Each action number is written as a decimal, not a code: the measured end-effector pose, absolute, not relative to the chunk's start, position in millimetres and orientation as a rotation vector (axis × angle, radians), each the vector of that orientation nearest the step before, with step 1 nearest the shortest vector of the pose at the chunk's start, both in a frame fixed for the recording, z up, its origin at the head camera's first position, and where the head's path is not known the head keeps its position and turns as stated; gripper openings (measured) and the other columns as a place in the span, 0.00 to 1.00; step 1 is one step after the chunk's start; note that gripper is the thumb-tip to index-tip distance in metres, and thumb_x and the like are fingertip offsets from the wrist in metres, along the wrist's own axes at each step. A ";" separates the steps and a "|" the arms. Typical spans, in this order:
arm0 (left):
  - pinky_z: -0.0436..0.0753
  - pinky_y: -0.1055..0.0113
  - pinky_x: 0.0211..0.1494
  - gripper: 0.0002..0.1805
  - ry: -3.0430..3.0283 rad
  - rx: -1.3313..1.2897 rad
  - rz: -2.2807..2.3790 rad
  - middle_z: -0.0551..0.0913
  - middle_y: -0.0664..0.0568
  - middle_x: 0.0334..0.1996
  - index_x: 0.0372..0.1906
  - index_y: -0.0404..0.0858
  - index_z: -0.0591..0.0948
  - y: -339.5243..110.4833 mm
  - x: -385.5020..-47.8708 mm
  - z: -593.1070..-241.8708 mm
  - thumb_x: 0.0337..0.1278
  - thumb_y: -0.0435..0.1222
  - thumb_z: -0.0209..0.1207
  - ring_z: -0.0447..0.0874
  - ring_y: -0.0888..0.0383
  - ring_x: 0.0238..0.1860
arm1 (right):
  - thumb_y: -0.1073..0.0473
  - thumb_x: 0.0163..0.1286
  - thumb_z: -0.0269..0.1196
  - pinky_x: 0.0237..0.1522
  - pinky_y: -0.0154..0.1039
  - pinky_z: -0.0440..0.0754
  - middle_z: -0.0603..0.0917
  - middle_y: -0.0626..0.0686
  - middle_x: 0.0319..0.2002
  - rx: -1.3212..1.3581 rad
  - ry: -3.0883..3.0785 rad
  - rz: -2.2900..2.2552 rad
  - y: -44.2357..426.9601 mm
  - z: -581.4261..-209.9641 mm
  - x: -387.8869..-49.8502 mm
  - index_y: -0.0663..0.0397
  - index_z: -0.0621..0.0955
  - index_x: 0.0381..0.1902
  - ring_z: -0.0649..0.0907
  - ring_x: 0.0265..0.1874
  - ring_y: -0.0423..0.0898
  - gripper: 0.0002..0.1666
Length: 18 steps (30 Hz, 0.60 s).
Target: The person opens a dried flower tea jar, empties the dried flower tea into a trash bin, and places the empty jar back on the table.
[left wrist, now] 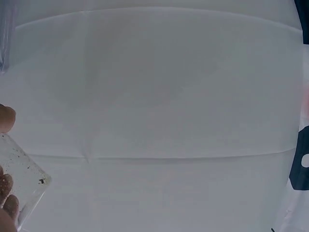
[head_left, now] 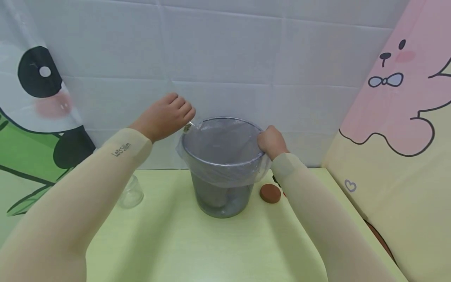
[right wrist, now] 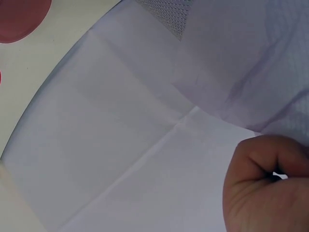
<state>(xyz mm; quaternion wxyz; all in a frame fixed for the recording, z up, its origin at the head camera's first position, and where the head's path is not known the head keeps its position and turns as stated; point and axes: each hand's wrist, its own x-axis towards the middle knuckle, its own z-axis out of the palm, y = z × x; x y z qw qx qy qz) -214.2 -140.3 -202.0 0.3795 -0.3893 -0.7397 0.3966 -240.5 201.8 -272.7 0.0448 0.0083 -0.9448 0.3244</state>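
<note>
A grey mesh waste bin stands upright against the back wall, with a thin see-through bin liner folded over its rim. My left hand, above the bin's left rim, pinches a clear plastic packet with dark specks; the left wrist view shows the packet at its lower left edge. Whether that packet touches the liner I cannot tell. At the right side of the rim my right hand grips the liner with curled fingers. The right wrist view has the liner hanging just above the right hand.
A clear jar is on the table at the left, partly behind my left sleeve. Right of the bin lies a round brown lid. Something red and black is mostly hidden by my right sleeve. Cartoon-printed sheets cover the walls.
</note>
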 end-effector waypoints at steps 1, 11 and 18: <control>0.76 0.54 0.52 0.15 -1.893 -0.994 1.015 0.80 0.41 0.44 0.50 0.30 0.75 -140.3 -214.5 -202.3 0.60 0.25 0.64 0.77 0.43 0.44 | 0.56 0.79 0.39 0.66 0.56 0.72 0.73 0.69 0.64 0.026 -2.887 0.988 201.7 -272.7 -240.6 0.74 0.64 0.70 0.76 0.58 0.62 0.31; 0.76 0.53 0.53 0.16 -1.899 -0.984 1.046 0.80 0.41 0.45 0.52 0.30 0.75 -138.7 -215.9 -202.7 0.61 0.26 0.65 0.77 0.43 0.45 | 0.57 0.77 0.39 0.66 0.55 0.72 0.74 0.69 0.63 0.016 -2.876 0.973 200.7 -273.5 -239.6 0.74 0.65 0.69 0.76 0.58 0.62 0.31; 0.76 0.52 0.57 0.19 -1.926 -0.914 1.031 0.79 0.38 0.47 0.55 0.28 0.74 -124.5 -207.4 -170.4 0.61 0.23 0.65 0.78 0.41 0.48 | 0.58 0.76 0.40 0.67 0.56 0.71 0.73 0.70 0.65 0.028 -2.880 0.954 203.4 -272.5 -238.4 0.75 0.65 0.69 0.76 0.60 0.63 0.31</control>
